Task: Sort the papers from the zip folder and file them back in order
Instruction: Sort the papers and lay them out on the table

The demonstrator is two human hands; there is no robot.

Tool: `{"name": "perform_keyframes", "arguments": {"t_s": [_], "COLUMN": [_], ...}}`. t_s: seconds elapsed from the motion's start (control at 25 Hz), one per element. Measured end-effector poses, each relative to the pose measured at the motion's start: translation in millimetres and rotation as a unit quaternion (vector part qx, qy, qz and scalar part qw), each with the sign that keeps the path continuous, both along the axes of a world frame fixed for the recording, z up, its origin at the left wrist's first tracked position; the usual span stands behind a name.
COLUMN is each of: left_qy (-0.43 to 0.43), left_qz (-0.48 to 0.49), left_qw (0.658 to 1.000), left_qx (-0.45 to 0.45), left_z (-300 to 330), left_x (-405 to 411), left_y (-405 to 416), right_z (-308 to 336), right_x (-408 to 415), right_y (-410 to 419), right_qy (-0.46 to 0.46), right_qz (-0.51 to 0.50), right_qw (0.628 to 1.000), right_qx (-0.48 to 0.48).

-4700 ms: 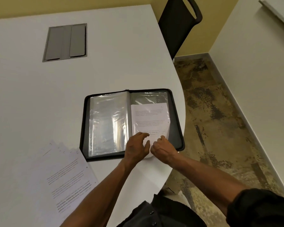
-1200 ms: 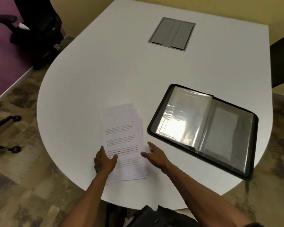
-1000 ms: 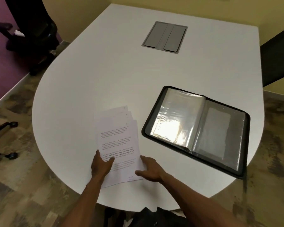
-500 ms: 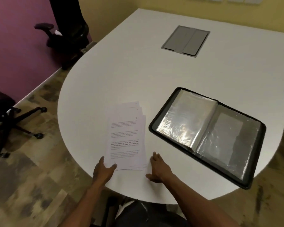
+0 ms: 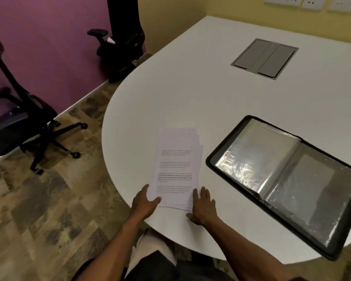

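both hands at paper stack point(image 5: 177, 169), zip folder point(image 5: 288, 179) open beside it
left hand point(image 5: 144, 203) thumb on near corner; right hand point(image 5: 203, 207) flat, fingers together, at right edge.

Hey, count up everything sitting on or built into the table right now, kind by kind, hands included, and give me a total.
Zip folder, lying open: 1
Stack of papers, fanned: 1
Grey hatch set in the table: 1
Hands, left hand and right hand, at the stack's near edge: 2
Total: 5
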State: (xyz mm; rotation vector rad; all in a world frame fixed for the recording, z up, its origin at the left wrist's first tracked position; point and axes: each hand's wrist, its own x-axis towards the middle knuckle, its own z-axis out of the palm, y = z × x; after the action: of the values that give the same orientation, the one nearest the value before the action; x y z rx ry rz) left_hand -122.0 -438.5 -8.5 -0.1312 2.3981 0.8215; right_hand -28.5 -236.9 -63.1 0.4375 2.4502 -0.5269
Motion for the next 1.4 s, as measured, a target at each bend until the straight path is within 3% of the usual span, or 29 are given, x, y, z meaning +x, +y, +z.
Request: {"name": "perform_keyframes", "arguments": {"t_s": [0.28,0.4,0.6,0.72,0.8,0.88,0.96,1.12,1.32,1.4], "left_qy": [0.022,0.061,0.105,0.149,0.154,0.139,0.111,0.130,0.194,0.203], "left_qz": [-0.056,-0.142,-0.320,-0.420,-0.484,-0.524,-0.535,-0.522,-0.553,-0.522], "left_qw": [0.998,0.987,0.941,0.895,0.859,0.834,0.829,0.837,0.809,0.828], "left_qx": [0.019,0.037,0.021,-0.024,-0.069,-0.104,-0.117,-0.098,-0.048,-0.022], "left_z": [-7,-21,-52,-61,-68,-75,-81,-86,-87,-91], "left_x": [-70,-139,-286,-356,-383,-390,-381,-349,-348,-357], "left_y": [1,8,53,91,113,129,137,143,150,143], "right_z": [-17,-22,-24,-20,-23,-30,-42,-53,-49,-47], "right_x": [-29,-69,-145,-165,-158,-140,-127,-143,-184,-178], "right_y": [-22,-26,-51,-63,-81,-100,-112,-119,-115,-114], "right_qy": [0.151,0.150,0.118,0.156,0.159,0.111,0.083,0.116,0.114,0.117], "right_qz": [-0.161,-0.251,-0.358,-0.414,-0.393,-0.321,-0.298,-0.381,-0.409,-0.403], "right_qw": [0.975,0.956,0.926,0.897,0.906,0.941,0.951,0.917,0.905,0.907], "right_qx": [0.017,0.023,0.006,-0.011,0.001,0.008,0.008,0.008,0.018,0.017]}}
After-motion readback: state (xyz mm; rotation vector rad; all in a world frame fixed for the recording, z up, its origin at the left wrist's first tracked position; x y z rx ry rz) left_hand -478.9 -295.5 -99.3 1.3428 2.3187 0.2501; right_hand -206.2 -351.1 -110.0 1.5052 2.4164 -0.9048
